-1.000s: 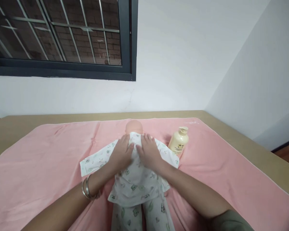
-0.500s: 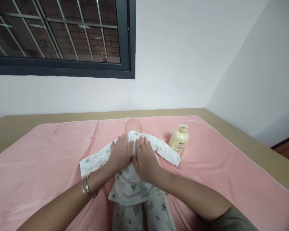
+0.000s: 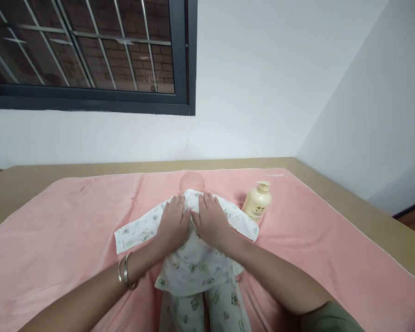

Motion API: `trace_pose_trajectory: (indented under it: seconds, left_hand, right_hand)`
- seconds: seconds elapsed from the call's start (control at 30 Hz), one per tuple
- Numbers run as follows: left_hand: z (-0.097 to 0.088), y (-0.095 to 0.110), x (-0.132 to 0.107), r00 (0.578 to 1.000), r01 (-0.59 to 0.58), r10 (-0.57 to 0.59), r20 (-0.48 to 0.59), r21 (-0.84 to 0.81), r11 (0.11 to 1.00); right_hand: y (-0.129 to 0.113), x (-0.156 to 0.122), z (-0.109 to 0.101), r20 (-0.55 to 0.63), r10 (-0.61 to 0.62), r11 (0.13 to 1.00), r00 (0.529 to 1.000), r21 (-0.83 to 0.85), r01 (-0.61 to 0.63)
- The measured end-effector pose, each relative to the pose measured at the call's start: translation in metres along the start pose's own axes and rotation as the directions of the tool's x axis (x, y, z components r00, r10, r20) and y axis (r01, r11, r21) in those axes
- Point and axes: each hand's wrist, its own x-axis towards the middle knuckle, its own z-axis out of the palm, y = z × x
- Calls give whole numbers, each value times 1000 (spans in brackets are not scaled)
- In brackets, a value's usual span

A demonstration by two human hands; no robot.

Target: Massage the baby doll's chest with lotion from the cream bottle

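Note:
A baby doll [image 3: 192,181] lies stretched out with its head toward the wall; its face does not show. It wears a white printed top [image 3: 190,272] and matching trousers [image 3: 224,304], with the sleeves spread to both sides. My left hand [image 3: 174,221] rests flat on the upper left of the doll's torso, fingers extended toward the head. Flat on the upper right lies my right hand [image 3: 212,221], its fingers stretched out too. The two thumbs nearly meet at the middle. Neither hand grips anything.
A pale yellow pump bottle [image 3: 257,201] stands beside the doll's right-hand sleeve. Under everything is a pink blanket [image 3: 314,240] on a tan surface [image 3: 376,221]. A white wall [image 3: 245,92] rises behind, with a dark-framed, barred window [image 3: 124,99] at upper left.
Both hands stay flat on the doll's upper torso. The right hand has shifted slightly outward and upward, and the fingers lie a little differently. The camera view has moved slightly.

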Motion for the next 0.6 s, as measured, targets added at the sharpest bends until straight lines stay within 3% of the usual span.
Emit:
trace_pose_trajectory:
  seconds: [0.17,0.5,0.6]
  left_hand:
    - [-7,-1,44,991,130,-130,43,6,991]
    - [0,-6,37,988,143,-147,-50,-68,987]
    - [0,-3,29,991,120,-123,-48,-58,991]
  right_hand:
    - [-15,-25,2,-34,-15,1000,999,17,15]
    - [-17,-28,6,-57,-3,995,998,95,8]
    - [-5,-17,6,-39,-30,993,999,110,34]
